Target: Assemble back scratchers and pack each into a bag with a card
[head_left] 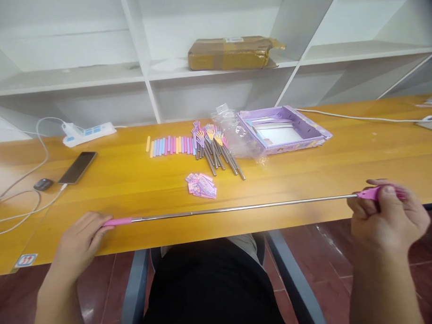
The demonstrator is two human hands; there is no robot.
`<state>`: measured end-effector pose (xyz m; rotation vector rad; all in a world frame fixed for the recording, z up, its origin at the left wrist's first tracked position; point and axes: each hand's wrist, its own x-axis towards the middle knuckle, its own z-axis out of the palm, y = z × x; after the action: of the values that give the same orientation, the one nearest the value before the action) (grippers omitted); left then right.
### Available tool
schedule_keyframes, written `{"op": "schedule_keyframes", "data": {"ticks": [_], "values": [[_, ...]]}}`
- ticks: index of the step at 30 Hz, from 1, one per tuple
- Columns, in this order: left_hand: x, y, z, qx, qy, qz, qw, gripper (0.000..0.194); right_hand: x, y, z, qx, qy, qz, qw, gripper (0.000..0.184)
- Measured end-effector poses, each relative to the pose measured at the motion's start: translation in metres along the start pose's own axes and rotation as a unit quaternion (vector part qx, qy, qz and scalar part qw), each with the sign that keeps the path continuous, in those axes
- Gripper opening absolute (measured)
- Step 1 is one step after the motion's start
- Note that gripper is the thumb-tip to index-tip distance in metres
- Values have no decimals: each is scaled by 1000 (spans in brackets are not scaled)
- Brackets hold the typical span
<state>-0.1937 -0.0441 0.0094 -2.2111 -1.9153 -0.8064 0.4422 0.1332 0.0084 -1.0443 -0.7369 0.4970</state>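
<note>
One long, slim silver metal rod [246, 207] is held stretched out level on the near side of the small pile of pink-and-purple printed cards [202, 186], reaching well past it on both sides. To the left of the pile, the rod's smooth pink sleeve [118, 221] is pinched near its end between the thumb and fingers of the left hand [82, 235]; to the right, the rod's pink plastic end piece [368, 193] is clasped by the curled fingers of the right hand [388, 215], with the thumb pressed on top. Just beyond the pile, a heap of short metal rods with coloured hand-shaped tips [211, 134] is seen. For a good pull, both ends are best kept in one straight line — thin tubing is probably easily bent — and force should be applied steadily, without twisting or jerking.
</note>
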Motion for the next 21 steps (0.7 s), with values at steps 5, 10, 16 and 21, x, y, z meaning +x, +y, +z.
{"op": "schedule_keyframes", "data": {"ticks": [5,10,16,21], "values": [[5,3,9,4,-8,4,1000,29,-1,20,-10,-73,-15,-60,995,16],[9,2,16,-4,-9,22,1000,25,4,22,-13,-148,-10,-89,985,22],[8,1,24,3,-14,-4,1000,30,4,26,-10,-163,-47,-54,984,23],[6,4,27,-2,-19,-13,1000,31,4,31,-5,-163,-38,-9,986,19]]}}
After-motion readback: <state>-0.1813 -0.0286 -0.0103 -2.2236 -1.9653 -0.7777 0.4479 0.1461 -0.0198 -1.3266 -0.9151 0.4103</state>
